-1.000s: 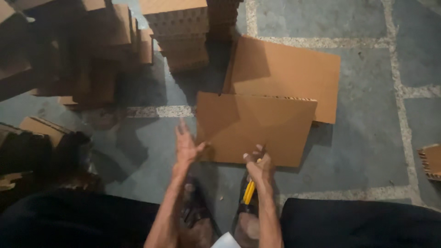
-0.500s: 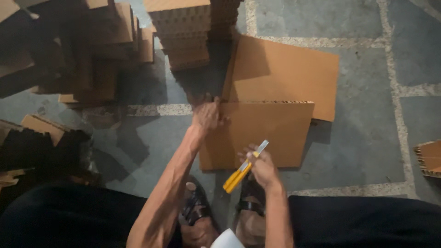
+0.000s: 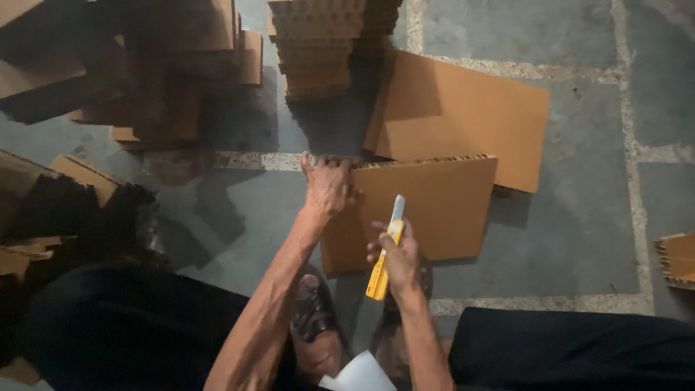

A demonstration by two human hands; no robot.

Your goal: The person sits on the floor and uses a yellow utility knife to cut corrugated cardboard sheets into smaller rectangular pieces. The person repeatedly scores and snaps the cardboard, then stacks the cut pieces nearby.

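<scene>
My left hand (image 3: 327,187) has reached out to grip the cardboard sheet's (image 3: 427,210) far-left corner, while my right hand (image 3: 397,257) has, I think, brought the yellow utility knife (image 3: 385,250) it clasps over the sheet's near edge.

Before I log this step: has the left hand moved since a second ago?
Yes. The left hand has gone forward, from the near edge of the cardboard sheet to its far corner, toward the stacked cardboard.

Flat brown cardboard sheets (image 3: 434,210) on floor; stacked brown cardboard pieces (image 3: 315,43) behind.
</scene>
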